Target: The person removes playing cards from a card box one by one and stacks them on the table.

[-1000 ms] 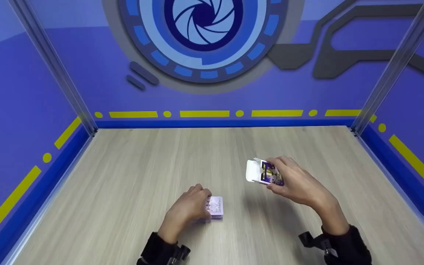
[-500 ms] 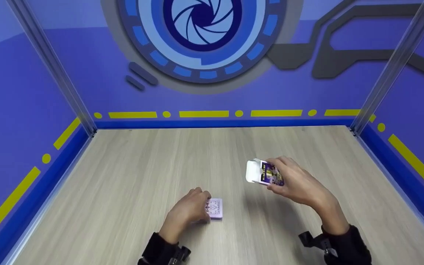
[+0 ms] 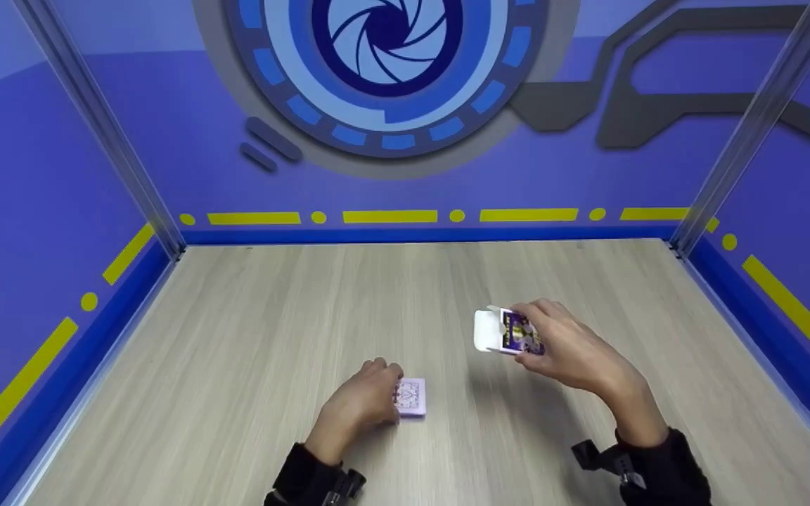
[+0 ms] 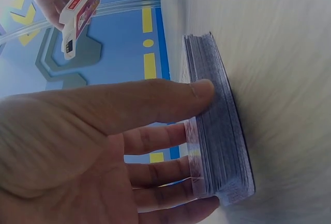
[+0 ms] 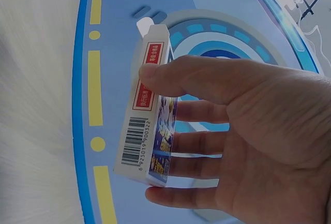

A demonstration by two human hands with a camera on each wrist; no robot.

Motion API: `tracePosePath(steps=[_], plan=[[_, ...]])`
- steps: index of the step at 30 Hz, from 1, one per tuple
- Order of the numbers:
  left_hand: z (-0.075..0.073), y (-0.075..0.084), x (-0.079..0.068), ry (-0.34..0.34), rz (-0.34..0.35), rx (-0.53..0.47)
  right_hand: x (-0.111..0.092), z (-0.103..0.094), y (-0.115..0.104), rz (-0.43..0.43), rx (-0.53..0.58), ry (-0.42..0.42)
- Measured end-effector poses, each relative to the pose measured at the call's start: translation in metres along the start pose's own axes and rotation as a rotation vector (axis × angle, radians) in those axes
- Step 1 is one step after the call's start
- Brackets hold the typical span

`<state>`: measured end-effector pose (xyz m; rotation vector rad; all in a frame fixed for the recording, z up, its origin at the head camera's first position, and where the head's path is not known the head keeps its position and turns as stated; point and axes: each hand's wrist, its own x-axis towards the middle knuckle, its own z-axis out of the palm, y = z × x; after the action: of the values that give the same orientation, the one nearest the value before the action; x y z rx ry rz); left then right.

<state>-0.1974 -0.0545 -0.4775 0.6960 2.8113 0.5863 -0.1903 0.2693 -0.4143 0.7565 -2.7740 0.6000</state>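
Note:
On the table lies a deck of playing cards [image 3: 412,398] with pale, patterned backs. My left hand [image 3: 363,397] grips it from the left, hiding part of it. In the left wrist view the thumb presses one side of the deck [image 4: 220,125] and the fingers reach round the other. Farther right, my right hand [image 3: 570,348] holds a card box [image 3: 521,332] above the table, its flap sticking out to the left. The right wrist view shows the thumb on the narrow side of the box [image 5: 142,110], above a barcode, with fingers behind. I cannot see inside the box.
The wood-grain table [image 3: 271,316] is enclosed by a blue back wall [image 3: 405,190] and side walls, with metal posts at the corners. Each wrist wears a dark band [image 3: 661,467] with a small mount.
The deck, slightly raised or tilted with its side showing a second ago, now lies flatter under my left hand. The box in my right hand has shifted slightly to the right.

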Motion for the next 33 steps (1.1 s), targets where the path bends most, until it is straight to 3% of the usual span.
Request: tracePosePath(steps=[3, 9, 14, 23, 29, 33], plan=[[0.0, 0.0, 0.0, -0.018, -0.017, 0.012, 0.0, 0.002, 0.001, 0.009, -0.002, -0.025], [-0.006, -0.001, 0.003, -0.075, -0.122, -0.044, 0.0, 0.003, 0.002, 0.089, 0.017, -0.104], [-0.014, -0.008, 0.004, -0.038, -0.166, -0.103, 0.002, 0.007, 0.003, 0.174, 0.034, -0.191], [-0.024, -0.019, 0.005, 0.098, -0.15, -0.136, 0.004, 0.028, -0.004, 0.185, 0.007, -0.274], [-0.028, -0.026, 0.004, 0.105, -0.207, -0.118, 0.008, 0.048, -0.012, 0.184, -0.016, -0.317], [-0.029, -0.028, 0.002, 0.107, -0.201, -0.126, 0.011, 0.059, -0.017, 0.194, -0.021, -0.345]])
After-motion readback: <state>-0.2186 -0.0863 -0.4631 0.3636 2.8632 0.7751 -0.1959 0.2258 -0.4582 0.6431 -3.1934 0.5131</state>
